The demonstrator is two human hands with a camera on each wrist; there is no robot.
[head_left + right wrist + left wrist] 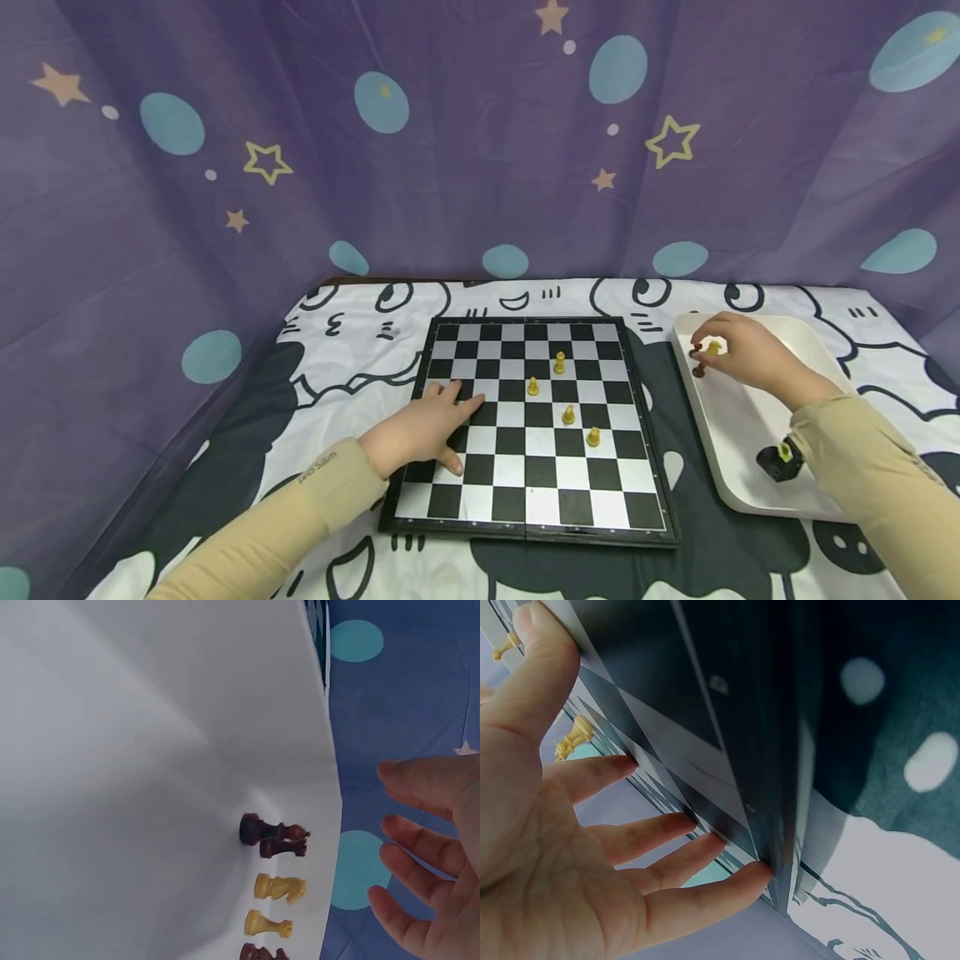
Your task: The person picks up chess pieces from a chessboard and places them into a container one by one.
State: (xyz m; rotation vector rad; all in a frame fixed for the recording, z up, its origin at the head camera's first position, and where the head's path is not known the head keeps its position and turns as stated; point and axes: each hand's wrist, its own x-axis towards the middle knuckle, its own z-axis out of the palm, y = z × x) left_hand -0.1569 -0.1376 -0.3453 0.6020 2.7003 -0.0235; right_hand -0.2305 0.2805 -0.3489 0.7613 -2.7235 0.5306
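Observation:
On the left side of a black-and-white chessboard (511, 485), my left hand (427, 425) rests with its fingers spread, fingertips on the squares. Several yellow chess pieces stand on the board, among them a yellow rook (593, 437) and a yellow pawn (533, 386). My right hand (742, 350) is over the far left part of a white tray (738, 433), thumb and fingers apart with nothing between them in the right wrist view. Close by stand a dark brown bishop (259, 829), a brown rook (283, 848), a yellow knight (280, 888) and a yellow rook (268, 924).
A dark brown piece (262, 952) is cut off by the lower edge of the right wrist view. Beside my right cuff shows a black object (778, 462) with a yellow-green patch. A cartoon-print cloth (360, 350) covers the table, and a purple curtain (480, 192) hangs behind.

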